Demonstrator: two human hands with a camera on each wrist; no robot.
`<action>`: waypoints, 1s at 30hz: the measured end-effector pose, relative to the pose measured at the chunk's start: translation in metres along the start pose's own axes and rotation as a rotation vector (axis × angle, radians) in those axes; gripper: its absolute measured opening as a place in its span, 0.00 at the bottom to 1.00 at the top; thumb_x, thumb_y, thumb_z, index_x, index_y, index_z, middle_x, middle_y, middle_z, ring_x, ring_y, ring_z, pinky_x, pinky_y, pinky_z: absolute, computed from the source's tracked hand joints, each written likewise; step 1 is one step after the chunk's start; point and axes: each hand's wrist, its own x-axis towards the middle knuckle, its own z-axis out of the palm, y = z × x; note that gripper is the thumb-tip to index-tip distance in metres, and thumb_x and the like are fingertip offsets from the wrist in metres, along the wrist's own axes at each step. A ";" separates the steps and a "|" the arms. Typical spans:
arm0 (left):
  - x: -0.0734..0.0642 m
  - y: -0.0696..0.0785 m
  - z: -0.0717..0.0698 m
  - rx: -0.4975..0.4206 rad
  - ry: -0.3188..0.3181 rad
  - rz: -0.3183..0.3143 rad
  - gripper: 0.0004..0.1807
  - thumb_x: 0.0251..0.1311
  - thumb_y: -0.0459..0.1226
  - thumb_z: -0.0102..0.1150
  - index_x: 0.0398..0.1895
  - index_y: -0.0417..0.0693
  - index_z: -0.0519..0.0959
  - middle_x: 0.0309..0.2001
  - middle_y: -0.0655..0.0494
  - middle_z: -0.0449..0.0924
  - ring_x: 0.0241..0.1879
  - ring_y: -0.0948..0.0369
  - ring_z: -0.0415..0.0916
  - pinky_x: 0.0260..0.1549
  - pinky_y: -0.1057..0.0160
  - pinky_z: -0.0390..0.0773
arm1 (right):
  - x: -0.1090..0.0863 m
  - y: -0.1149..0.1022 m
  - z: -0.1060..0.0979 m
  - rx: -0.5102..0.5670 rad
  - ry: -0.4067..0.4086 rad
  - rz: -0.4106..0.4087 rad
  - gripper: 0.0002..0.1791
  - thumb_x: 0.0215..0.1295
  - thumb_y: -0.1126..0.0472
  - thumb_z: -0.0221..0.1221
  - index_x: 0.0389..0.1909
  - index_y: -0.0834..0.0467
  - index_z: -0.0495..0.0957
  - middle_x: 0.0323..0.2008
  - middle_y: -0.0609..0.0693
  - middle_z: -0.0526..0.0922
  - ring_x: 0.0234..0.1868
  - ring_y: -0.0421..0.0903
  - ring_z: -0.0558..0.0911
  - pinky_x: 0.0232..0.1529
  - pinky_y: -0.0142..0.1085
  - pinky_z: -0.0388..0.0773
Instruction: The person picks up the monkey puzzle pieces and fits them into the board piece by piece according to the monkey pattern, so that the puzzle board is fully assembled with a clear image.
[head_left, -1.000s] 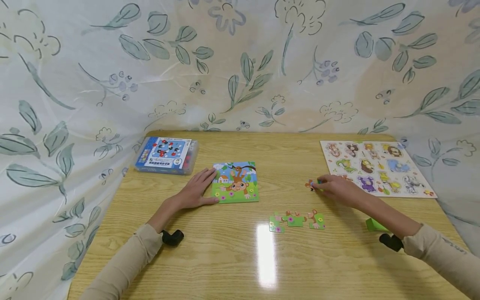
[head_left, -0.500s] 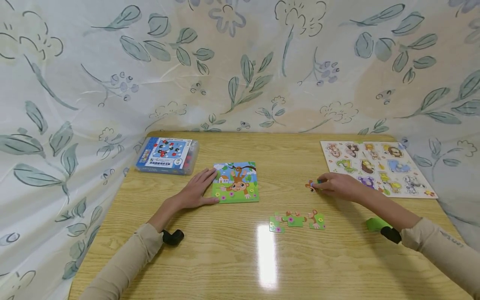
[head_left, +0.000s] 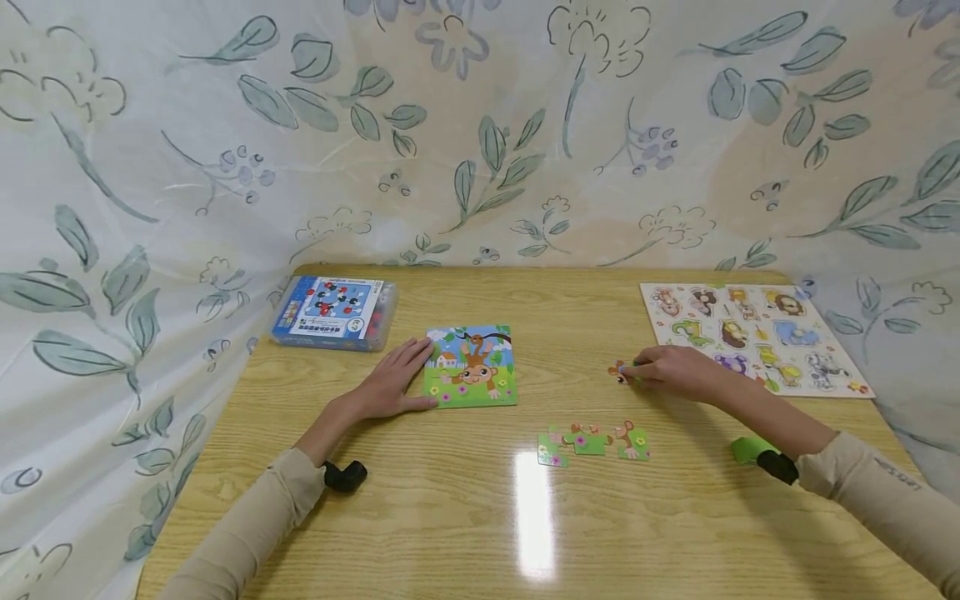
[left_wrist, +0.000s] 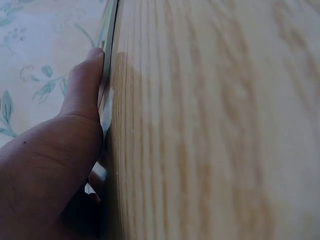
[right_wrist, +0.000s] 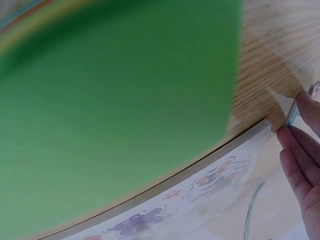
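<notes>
My right hand (head_left: pixel 678 372) pinches a jigsaw piece (head_left: pixel 618 372) with part of a brown monkey's face on it, between thumb and fingers. In the right wrist view the piece (right_wrist: pixel 292 114) shows edge-on at the fingertips. At the left edge of a square monkey picture puzzle (head_left: pixel 471 367) lies my left hand (head_left: pixel 393 379), its fingers extended and thumb along the lower left corner. Nearer me are three loose spots of jigsaw pieces: a left piece (head_left: pixel 552 447), a middle piece (head_left: pixel 588 439) and a right piece (head_left: pixel 633 442).
A clear-sided box with a molecule picture (head_left: pixel 333 312) stands at the back left of the wooden table (head_left: pixel 420 517). An animal puzzle board (head_left: pixel 757 337) lies at the back right, beyond the right hand. A green object (head_left: pixel 746 450) sits under the right forearm, looming large in the right wrist view.
The right forearm has shifted slightly left, and the pinched piece has moved a touch the same way. The left hand and the loose pieces stay put.
</notes>
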 end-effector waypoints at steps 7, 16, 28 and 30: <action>-0.001 0.001 -0.001 -0.011 0.004 0.007 0.52 0.60 0.56 0.61 0.78 0.45 0.46 0.78 0.47 0.44 0.78 0.44 0.39 0.73 0.40 0.45 | 0.001 0.000 0.002 0.003 -0.002 0.008 0.20 0.51 0.64 0.70 0.48 0.54 0.86 0.36 0.53 0.83 0.33 0.47 0.83 0.29 0.36 0.80; -0.001 0.003 0.000 -0.003 0.006 0.007 0.52 0.59 0.57 0.61 0.78 0.46 0.46 0.78 0.47 0.44 0.78 0.44 0.39 0.73 0.41 0.45 | 0.000 -0.001 0.007 0.005 -0.008 0.056 0.20 0.52 0.67 0.69 0.49 0.53 0.85 0.38 0.54 0.85 0.33 0.47 0.84 0.26 0.34 0.78; -0.005 0.006 0.006 0.005 0.020 -0.003 0.52 0.60 0.58 0.60 0.78 0.46 0.46 0.78 0.48 0.44 0.78 0.45 0.39 0.73 0.41 0.45 | -0.003 -0.002 0.013 -0.002 0.063 0.040 0.21 0.49 0.67 0.71 0.47 0.52 0.86 0.34 0.52 0.84 0.28 0.44 0.82 0.23 0.31 0.75; -0.006 0.006 0.007 0.005 0.023 -0.005 0.52 0.59 0.58 0.60 0.78 0.46 0.46 0.78 0.48 0.44 0.78 0.45 0.39 0.73 0.41 0.45 | -0.004 -0.003 0.015 -0.002 0.073 0.039 0.21 0.49 0.68 0.70 0.47 0.52 0.86 0.34 0.52 0.83 0.28 0.44 0.81 0.22 0.31 0.74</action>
